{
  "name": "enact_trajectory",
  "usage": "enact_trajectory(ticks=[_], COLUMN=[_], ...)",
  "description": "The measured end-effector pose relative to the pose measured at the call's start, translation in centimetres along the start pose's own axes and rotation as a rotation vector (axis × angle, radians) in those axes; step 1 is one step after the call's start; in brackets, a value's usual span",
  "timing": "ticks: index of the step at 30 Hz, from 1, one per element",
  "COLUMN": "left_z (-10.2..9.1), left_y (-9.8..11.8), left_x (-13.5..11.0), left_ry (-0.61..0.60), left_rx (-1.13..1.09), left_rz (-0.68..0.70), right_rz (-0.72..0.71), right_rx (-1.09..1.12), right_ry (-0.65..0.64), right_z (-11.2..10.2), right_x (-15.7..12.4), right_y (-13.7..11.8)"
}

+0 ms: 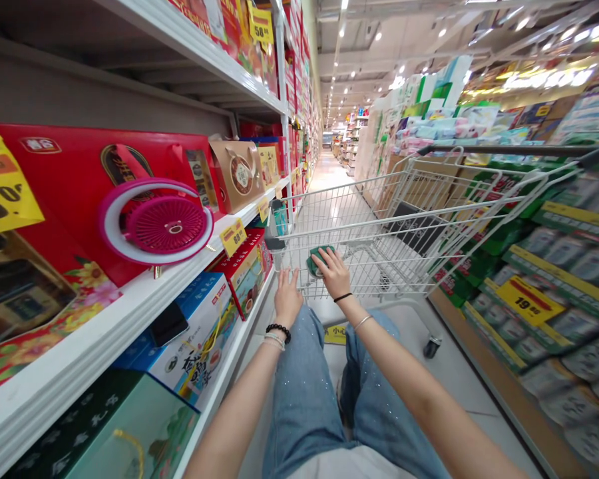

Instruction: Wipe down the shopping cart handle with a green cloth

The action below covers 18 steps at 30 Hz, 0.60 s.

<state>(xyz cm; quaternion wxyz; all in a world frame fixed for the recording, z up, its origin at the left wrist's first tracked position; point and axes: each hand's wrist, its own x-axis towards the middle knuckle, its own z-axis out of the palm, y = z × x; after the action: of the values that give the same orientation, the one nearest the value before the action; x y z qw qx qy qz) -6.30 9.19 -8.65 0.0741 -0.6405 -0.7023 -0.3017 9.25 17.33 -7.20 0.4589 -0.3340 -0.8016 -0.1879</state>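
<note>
A wire shopping cart (369,224) stands crosswise in front of me, its grey corner bumper near the shelf. My right hand (333,273) presses a folded green cloth (315,265) against the wires of the cart's near end, fingers lying over it. Just left of it, my left hand (287,296) is at the same wire end near the corner, with its fingers stretched out and nothing visible in them. Whether those fingertips touch the wires, I cannot tell.
On the left, a white shelf (180,276) carries a pink ring-shaped fan (167,226), red gift boxes and a dark phone-like object (168,324) lower down. Stacked green packs (544,293) line the right side. A cart wheel (432,346) rests on the floor tiles.
</note>
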Motion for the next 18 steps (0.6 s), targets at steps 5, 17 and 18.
enact_trajectory(ticks=[5, 17, 18], left_z=[-0.1, -0.3, -0.4], left_y=[0.5, 2.1, 2.2], left_x=[-0.1, -0.8, -0.8], left_ry=[-0.002, -0.027, -0.027], left_rx=[0.001, 0.003, 0.005], left_rz=[0.006, 0.027, 0.03], right_rz=[-0.018, 0.05, 0.045], right_rx=[0.023, 0.073, 0.078], right_ry=[-0.087, -0.093, -0.114], right_z=[0.7, -0.3, -0.1], right_x=[-3.2, -1.2, -2.0], right_y=[-0.1, 0.0, 0.0])
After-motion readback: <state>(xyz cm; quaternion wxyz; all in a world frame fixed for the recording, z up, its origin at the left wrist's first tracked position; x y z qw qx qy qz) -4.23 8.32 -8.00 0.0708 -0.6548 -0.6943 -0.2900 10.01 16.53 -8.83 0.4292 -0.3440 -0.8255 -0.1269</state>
